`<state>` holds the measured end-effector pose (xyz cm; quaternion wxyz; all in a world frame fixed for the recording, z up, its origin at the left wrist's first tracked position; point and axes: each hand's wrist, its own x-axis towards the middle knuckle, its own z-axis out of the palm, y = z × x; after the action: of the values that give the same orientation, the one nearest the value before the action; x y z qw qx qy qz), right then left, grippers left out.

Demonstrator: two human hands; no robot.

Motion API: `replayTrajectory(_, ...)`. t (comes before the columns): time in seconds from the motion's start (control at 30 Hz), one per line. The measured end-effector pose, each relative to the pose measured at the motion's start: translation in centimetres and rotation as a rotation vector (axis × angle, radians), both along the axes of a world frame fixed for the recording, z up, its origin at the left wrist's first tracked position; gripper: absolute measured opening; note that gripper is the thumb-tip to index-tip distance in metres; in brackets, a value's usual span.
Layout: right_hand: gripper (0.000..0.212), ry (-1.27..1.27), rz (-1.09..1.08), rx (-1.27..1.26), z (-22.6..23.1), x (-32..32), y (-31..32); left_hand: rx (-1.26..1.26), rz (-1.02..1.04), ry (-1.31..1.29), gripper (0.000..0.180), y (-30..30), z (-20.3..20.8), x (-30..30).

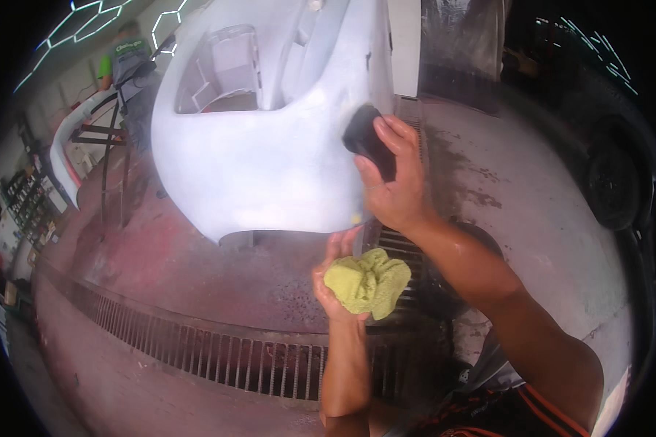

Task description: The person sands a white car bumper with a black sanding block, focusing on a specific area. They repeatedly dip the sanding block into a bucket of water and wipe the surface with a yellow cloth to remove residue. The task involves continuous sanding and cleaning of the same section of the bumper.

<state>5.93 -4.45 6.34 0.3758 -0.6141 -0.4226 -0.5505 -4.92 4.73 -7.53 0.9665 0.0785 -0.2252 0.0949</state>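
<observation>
A white car bumper (270, 167) stands in front of me, its surface partly worn to a greyish tone near the right side. My right hand (404, 178) grips a black sanding block (368, 142) and holds it against the bumper's right-hand face. Below, my left hand (334, 251) has a crumpled yellow-green cloth (368, 282) in its palm. Its fingertips reach up to the bumper's lower edge. The cloth covers part of that hand. A small yellow spot (356, 218) shows on the bumper near the lower right corner.
A metal drain grate (219, 357) crosses the wet, red-stained floor. At the back left, another person (127, 62) is beside a white panel (80, 124) on a dark stand (108, 146). A dark car wheel (611, 178) is at the right. Shelves (33, 193) line the left wall.
</observation>
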Motion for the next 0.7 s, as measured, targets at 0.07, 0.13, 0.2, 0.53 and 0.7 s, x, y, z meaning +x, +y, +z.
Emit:
replayTrajectory(0.07, 0.069, -0.05, 0.007, -0.108, -5.5, 0.9, -3.7, -0.028, 0.012, 0.145, 0.063, -1.1, 0.1, 1.0)
replayTrajectory(0.13, 0.07, -0.084, 0.073, -0.214, -8.0, 2.6, -5.6, 0.028, -0.055, 0.067, 0.062, -0.4, -0.5, 1.4)
replayTrajectory(0.2, 0.067, -0.073, 0.05, -0.231, -6.0, 1.5, -4.8, 0.103, -0.036, 0.089, 0.063, 0.3, -0.2, 0.8)
replayTrajectory(0.53, 0.061, -0.008, 0.104, -0.165, -9.3, 3.6, -6.4, 0.007, -0.059, -0.023, 0.072, -0.3, -0.8, 1.7)
replayTrajectory(0.7, 0.059, 0.01, 0.096, 0.068, -2.0, 3.8, -2.5, 0.043, 0.065, 0.006, 0.066, -0.3, -1.8, 1.4)
